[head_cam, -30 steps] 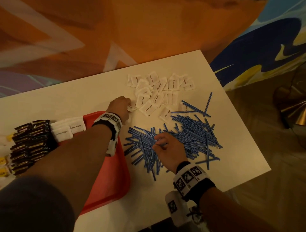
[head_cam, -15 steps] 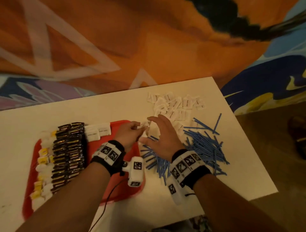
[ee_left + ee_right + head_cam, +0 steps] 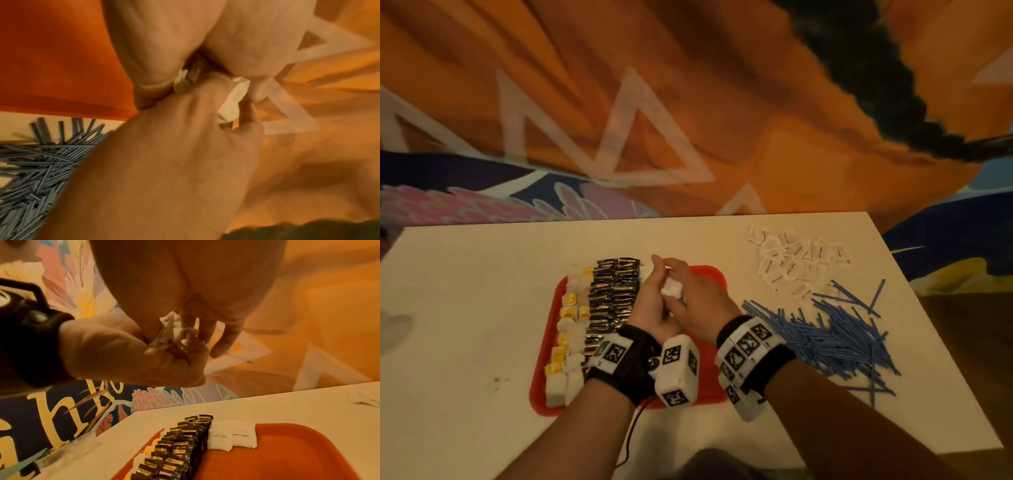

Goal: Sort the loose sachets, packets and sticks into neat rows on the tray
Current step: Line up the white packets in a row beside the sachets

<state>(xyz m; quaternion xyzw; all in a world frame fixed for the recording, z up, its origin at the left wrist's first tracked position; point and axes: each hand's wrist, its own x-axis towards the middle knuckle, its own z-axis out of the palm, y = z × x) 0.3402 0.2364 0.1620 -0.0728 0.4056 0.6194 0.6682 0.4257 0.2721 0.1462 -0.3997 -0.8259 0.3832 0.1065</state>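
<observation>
Two hands, your left hand (image 3: 650, 301) and right hand (image 3: 698, 308), curl together around a bunch of small white paper sachets (image 3: 672, 291) above the red plastic tray (image 3: 709, 274) at frame centre. Dark foil packets (image 3: 613, 301) already stand in rows; loose white sachets (image 3: 794, 260) and thin blue sticks (image 3: 825, 339) remain at right.

wall mural (image 3: 61, 410): large yellow letter "h" | sachet print: illegible

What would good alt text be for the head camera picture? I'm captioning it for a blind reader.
Two hands, left hand and right hand, hold a bunch of white sachets between them above a red tray that already carries rows of dark packets. To the right on the white table lie loose white sachets and a pile of blue sticks.
</observation>
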